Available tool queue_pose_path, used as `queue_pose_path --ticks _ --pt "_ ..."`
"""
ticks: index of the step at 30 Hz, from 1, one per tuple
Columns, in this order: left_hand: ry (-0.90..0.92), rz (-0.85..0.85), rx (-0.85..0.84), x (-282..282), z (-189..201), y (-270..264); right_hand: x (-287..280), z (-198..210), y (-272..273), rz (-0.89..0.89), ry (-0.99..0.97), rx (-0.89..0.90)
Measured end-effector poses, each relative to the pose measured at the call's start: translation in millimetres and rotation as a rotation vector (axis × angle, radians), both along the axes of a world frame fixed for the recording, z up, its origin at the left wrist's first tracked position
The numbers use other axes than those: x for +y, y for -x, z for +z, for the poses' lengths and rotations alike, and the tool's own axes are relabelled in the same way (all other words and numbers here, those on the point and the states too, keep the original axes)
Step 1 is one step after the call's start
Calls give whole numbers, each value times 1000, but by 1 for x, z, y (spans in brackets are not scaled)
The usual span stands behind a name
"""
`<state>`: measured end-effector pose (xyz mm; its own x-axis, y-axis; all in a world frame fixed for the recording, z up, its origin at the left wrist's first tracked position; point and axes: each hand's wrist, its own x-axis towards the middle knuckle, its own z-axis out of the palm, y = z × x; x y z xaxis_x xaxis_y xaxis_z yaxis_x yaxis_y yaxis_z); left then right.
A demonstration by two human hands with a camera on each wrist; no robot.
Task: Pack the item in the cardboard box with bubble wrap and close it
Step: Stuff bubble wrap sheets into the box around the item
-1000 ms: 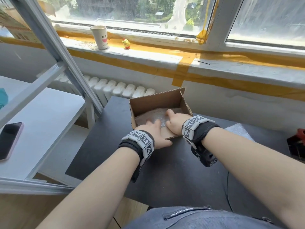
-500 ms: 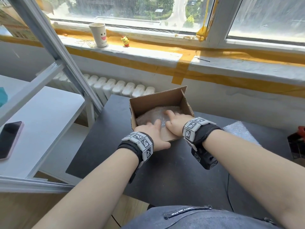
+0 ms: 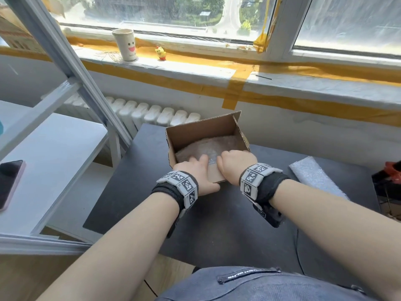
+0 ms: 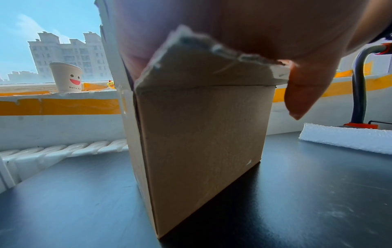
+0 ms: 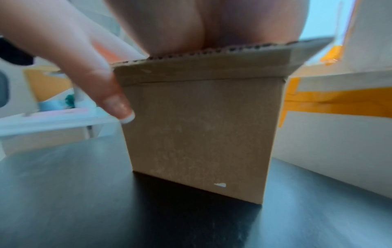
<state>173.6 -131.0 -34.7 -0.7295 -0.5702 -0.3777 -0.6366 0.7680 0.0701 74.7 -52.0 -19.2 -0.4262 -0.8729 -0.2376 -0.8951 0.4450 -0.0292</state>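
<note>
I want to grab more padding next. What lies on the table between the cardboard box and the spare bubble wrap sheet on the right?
Only bare black table separates the cardboard box from the spare bubble wrap sheet, as the head view shows.

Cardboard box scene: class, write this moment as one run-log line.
stage: padding box | left hand: pressing bubble wrap | right hand: pressing the same | cardboard box: flaps open | spare wrap: on table

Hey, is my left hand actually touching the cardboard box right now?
Touching. In the left wrist view the left hand presses on the near flap of the cardboard box, with no gap between them.
</note>
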Motion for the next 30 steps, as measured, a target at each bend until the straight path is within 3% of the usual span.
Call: queue_pose_path --ticks 6,10,18,30 --pt "-30 11 4 -5 1 2 -12 11 6 -78 -164 -108" --pt "-64 34 -1 -5 2 3 -18 5 5 -242 93 -170" --pt "-168 95 -61 -12 11 14 -32 0 18 -216 -132 -291" --pt "-276 120 -129 -22 14 20 -40 -10 30 -156 -243 -282"
